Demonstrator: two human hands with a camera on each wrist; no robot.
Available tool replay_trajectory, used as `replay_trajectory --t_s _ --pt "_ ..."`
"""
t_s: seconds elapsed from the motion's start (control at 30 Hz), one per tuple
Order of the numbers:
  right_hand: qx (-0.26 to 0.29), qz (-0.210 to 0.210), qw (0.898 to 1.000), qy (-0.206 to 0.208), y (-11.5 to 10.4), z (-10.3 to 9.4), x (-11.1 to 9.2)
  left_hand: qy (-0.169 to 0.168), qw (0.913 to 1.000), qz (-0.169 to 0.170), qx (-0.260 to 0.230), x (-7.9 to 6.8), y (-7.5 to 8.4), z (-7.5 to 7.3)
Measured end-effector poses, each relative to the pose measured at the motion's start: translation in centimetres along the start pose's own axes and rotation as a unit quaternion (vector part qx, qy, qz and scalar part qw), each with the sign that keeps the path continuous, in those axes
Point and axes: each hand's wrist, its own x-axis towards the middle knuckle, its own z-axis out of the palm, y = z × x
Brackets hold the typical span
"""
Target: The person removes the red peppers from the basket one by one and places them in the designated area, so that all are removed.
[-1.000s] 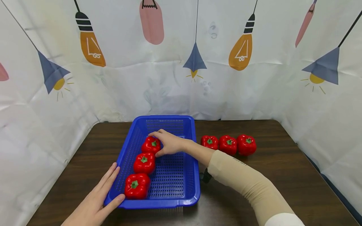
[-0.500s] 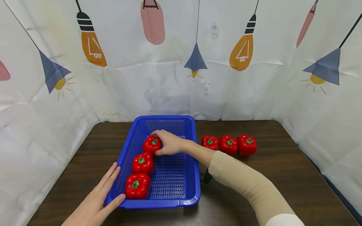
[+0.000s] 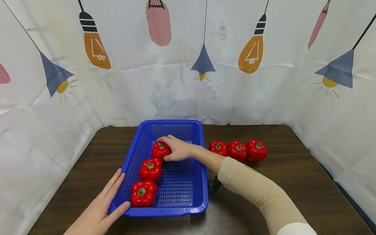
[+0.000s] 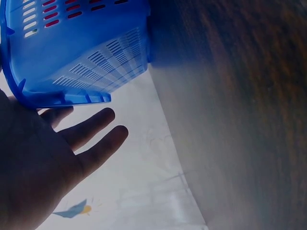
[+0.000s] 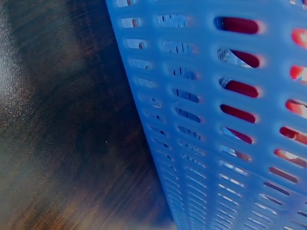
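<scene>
In the head view, my right hand reaches into the blue plastic basket and grips a red bell pepper, fingers behind it and thumb at its near right side. A second bell pepper sits just in front of it, and a third lies in the near left corner. My left hand rests against the basket's near left corner, fingers straight and spread, thumb on the rim. In the left wrist view, that hand is beside the slotted basket wall. The right wrist view shows only the basket's outside, with red through the slots.
Three more red bell peppers stand in a row on the dark wooden table, right of the basket and behind my right forearm. A white cloth printed with lamps hangs around the table's back and sides.
The gripped bell pepper has shifted slightly to the right inside the basket, along with my right hand. The middle pepper has moved slightly too. My left hand stays in place.
</scene>
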Motion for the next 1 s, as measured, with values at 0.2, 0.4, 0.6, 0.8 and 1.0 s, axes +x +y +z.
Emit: replay_trajectory --t_s 0.2,0.4,0.6,0.8,1.0 --pt "0.017 0.01 1.0 0.019 0.1 0.2 0.2 0.001 1.0 -0.001 0.001 0.0 0.0 0.0" --pt "0.021 0.011 0.999 0.041 0.3 0.1 0.1 0.002 1.0 0.001 0.0 0.0 0.0 0.0" --pt "-0.004 0.009 0.999 0.051 0.2 -0.3 -0.3 0.002 1.0 0.001 0.001 0.0 0.0 0.0" --pt "0.002 0.017 0.998 0.062 -0.1 -0.9 -1.3 0.005 1.0 0.006 -0.003 0.1 0.1 0.0" --pt "0.001 0.005 0.997 0.071 -0.3 -1.3 -2.1 0.009 0.9998 0.016 -0.001 0.1 0.0 -0.1"
